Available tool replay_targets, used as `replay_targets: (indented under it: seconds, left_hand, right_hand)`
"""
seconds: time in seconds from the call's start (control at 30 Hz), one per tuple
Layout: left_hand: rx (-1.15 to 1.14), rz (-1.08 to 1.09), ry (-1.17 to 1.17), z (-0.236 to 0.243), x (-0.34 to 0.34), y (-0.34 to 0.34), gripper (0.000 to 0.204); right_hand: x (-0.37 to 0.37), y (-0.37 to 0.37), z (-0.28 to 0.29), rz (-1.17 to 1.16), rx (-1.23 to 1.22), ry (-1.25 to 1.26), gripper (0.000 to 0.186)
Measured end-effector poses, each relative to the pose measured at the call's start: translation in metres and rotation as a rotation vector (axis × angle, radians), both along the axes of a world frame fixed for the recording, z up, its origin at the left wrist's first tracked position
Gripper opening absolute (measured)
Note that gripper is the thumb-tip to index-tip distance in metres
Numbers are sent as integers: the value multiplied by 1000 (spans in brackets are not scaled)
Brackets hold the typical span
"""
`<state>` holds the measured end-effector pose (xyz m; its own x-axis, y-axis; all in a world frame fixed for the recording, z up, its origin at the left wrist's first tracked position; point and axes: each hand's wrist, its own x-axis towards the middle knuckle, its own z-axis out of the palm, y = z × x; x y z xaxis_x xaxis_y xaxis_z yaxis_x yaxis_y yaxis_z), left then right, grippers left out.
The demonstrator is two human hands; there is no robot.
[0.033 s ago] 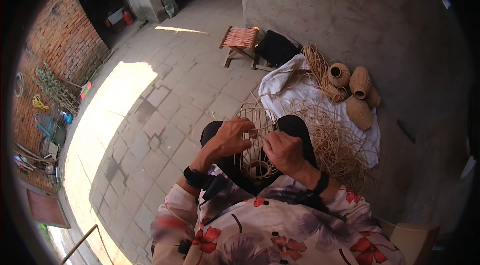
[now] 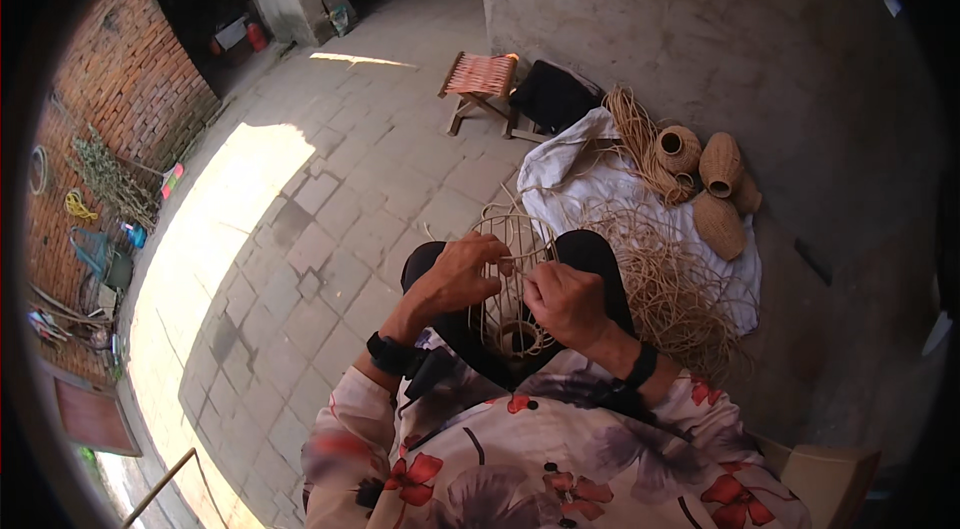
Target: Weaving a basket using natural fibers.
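Observation:
A half-woven wicker basket frame (image 2: pixel 516 247) of thin tan rods rests between my knees, its narrow woven neck (image 2: pixel 520 337) pointing toward me. My left hand (image 2: pixel 462 274) grips the frame's left side, fingers curled over the rods. My right hand (image 2: pixel 566 301) pinches a thin strand against the frame's right side. Both wrists wear dark bands.
A heap of loose wicker strands (image 2: pixel 672 289) lies on a white cloth (image 2: pixel 570 174) to my right. Several finished small woven baskets (image 2: pixel 712 179) sit against the concrete wall (image 2: pixel 700 19). A small woven stool (image 2: pixel 480 81) and a dark bag (image 2: pixel 552 94) stand farther off on the paved yard.

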<state>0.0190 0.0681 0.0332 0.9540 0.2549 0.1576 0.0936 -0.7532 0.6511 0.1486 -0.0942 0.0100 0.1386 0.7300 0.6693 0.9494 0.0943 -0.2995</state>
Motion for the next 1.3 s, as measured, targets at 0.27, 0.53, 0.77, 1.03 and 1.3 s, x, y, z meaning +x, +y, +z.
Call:
replay_targets:
  seconds: [0.27, 0.53, 0.77, 1.03, 1.3]
  left_hand:
    - [-256, 46, -85, -5, -1, 1, 18]
    - [-338, 30, -109, -8, -3, 2, 20]
    - [-363, 43, -141, -12, -3, 1, 25]
    - [-300, 59, -108, -8, -3, 2, 26]
    - [-384, 84, -133, -9, -2, 0, 24]
  right_hand:
    - [3, 12, -1, -5, 67, 65, 17]
    - [5, 17, 8, 11, 5, 169, 16]
    - [11, 17, 12, 140, -14, -1, 18]
    - [12, 31, 14, 149, -10, 352, 12]
    - [14, 1, 17, 27, -158, 390, 15]
